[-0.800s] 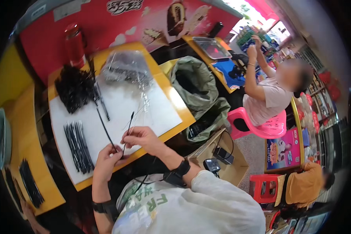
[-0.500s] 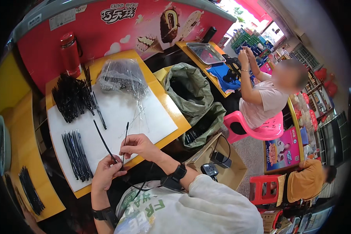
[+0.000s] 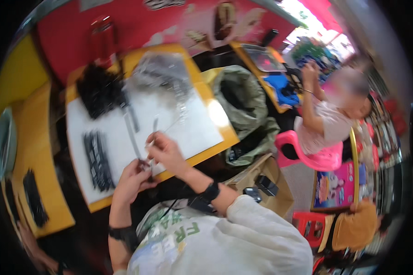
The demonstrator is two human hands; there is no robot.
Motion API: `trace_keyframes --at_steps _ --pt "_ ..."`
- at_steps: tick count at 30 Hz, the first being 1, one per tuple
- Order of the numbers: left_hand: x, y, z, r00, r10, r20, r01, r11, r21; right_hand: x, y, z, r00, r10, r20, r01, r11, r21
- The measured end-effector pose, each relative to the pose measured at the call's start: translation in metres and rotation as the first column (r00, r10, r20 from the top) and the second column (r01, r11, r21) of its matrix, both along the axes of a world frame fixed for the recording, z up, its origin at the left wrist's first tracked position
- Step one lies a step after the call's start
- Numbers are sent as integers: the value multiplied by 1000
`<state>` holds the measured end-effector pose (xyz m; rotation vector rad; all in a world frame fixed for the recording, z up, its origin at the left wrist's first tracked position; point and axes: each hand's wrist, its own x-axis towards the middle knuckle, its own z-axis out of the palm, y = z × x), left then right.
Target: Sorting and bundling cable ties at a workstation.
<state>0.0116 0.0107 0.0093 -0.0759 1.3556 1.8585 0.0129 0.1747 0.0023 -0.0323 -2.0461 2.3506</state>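
Blurred by motion, my left hand [image 3: 132, 182] is closed around a thin black rod [image 3: 132, 135] that slants up over the white sheet [image 3: 188, 133]. Just to its upper right, my right hand [image 3: 167, 153] pinches a second thin dark rod [image 3: 155, 123], whose tip sticks up past the fingers. The fingertips of both hands are close together above the table's near edge. A loose pile of black rods [image 3: 98, 91] lies at the far left of the sheet, and a neat row of black rods [image 3: 97, 160] lies nearer. Beside the pile rests a clear plastic bag [image 3: 163, 68] of thin wires.
A red flask [image 3: 103, 41] stands behind the pile. Right of the table are an open green sack [image 3: 257, 98] and a cardboard box [image 3: 280, 188] with black devices. A co-worker sits on a pink chair [image 3: 323, 153]. At left, a side table [image 3: 32, 119] bears a basin [image 3: 4, 142].
The view has shifted, so the table sits further right and higher. My hands stay close together; the right one has turned, and less of its rod shows. The picture is now blurred.
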Motion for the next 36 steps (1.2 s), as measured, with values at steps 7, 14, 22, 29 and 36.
trace_keyframes --at_steps 7,14,22,29,36 --pt "-9 -64 15 907 318 -275 -347 936 -61 -42 1 21 961 261 85 -260 965 -24" --pt "-4 -146 -20 705 436 -560 -691 600 -403 -112 5 13 995 94 33 -90 713 695" --pt "1 -115 -14 698 -85 -712 -648 349 -677 -109 5 -13 994 -5 106 -88 518 851" --pt "-5 -92 2 505 -9 -863 -780 423 -461 -37 33 10 936 29 351 -142 944 300" --pt "-1 -1 -2 985 157 -69 -154 987 52 22 7 29 934 216 285 -256 960 112"
